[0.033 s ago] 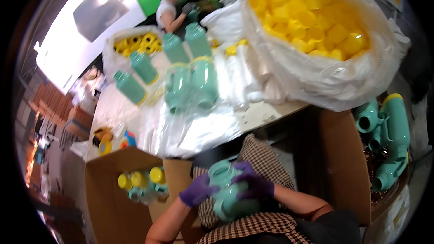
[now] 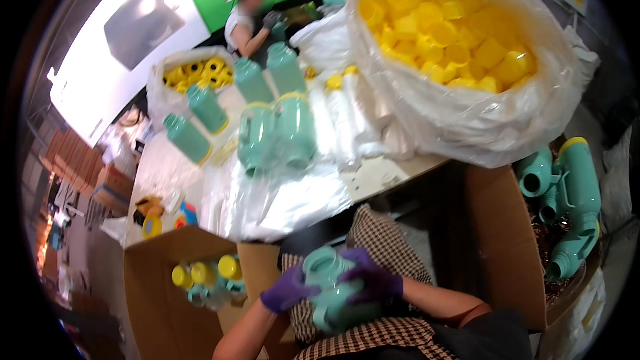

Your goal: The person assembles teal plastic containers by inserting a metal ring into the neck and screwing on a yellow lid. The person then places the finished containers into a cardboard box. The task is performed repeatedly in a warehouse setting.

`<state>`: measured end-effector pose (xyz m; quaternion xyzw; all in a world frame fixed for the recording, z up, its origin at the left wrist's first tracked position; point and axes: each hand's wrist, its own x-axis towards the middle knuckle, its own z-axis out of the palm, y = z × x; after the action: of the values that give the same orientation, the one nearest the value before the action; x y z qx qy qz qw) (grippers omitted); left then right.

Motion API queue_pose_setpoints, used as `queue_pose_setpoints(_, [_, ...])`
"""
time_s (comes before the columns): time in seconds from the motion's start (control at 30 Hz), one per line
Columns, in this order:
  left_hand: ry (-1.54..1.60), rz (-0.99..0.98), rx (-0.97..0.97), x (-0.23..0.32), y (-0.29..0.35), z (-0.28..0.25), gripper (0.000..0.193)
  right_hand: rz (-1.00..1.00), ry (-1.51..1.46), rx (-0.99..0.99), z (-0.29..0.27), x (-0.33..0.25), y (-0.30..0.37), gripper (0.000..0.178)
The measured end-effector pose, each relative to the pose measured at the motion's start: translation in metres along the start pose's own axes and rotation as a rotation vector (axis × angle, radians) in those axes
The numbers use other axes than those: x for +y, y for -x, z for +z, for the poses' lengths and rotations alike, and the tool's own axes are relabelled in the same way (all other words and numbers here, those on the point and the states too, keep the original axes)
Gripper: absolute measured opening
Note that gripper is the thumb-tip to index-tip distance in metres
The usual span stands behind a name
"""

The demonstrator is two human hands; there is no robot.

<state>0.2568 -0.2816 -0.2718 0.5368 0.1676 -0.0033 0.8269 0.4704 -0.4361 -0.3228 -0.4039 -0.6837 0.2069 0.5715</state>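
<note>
Over my lap I hold a teal plastic bottle (image 2: pixel 340 293), its round open mouth tilted up toward the table and a handle loop low on its side. My left hand (image 2: pixel 288 290), in a purple glove, grips the bottle near its neck from the left. From the right, my right hand (image 2: pixel 370 277), also gloved in purple, wraps round its shoulder. The base is hidden by my checked apron. On the table (image 2: pixel 373 177) ahead stand several more teal bottles (image 2: pixel 255 137), some with yellow bands at the bottom, beside clear plastic bags (image 2: pixel 303 200).
A large bag of yellow caps (image 2: pixel 460 120) fills the right of the table; a smaller bag of yellow rings (image 2: pixel 157 87) is far left. Left of me an open carton (image 2: pixel 173 313) holds yellow-capped bottles; another carton (image 2: pixel 500 247) at right holds teal bottles. Another person (image 2: pixel 243 30) works beyond.
The view has shifted slightly, so the table and bags sit a little differently in it. Both hands keep their hold on the bottle.
</note>
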Motion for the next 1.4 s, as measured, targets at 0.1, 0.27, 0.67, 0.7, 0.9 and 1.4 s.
queue_pose_setpoints(0.1, [-0.021, 0.048, -0.229, 0.036, 0.004, -0.009, 0.085, -0.097, -0.02, -0.053, -0.004, -0.048, -0.024, 0.062])
queue_pose_setpoints(0.27, [-0.353, -0.403, -0.34, 0.074, -0.04, -0.031, 0.076, 0.13, -0.198, -0.172, 0.001, -0.122, -0.111, 0.032])
queue_pose_setpoints(0.67, [-0.489, -0.258, -0.32, 0.095, -0.002, -0.073, 0.054, 1.225, 1.975, 0.396, -0.572, -0.074, -0.125, 0.094])
queue_pose_setpoints(0.7, [-0.553, -0.254, -0.273, 0.093, 0.008, -0.074, 0.053, 0.938, 1.897, 0.441, -0.571, -0.056, -0.114, 0.082])
queue_pose_setpoints(0.9, [-1.269, 0.222, -0.23, 0.138, 0.025, 0.014, 0.068, 0.693, 1.436, -0.006, -0.443, -0.027, -0.095, 0.068])
queue_pose_setpoints(1.4, [-1.682, 0.594, 0.391, 0.07, 0.027, 0.032, 0.038, 0.497, -1.423, 0.997, -0.061, -0.049, 0.032, 0.052])
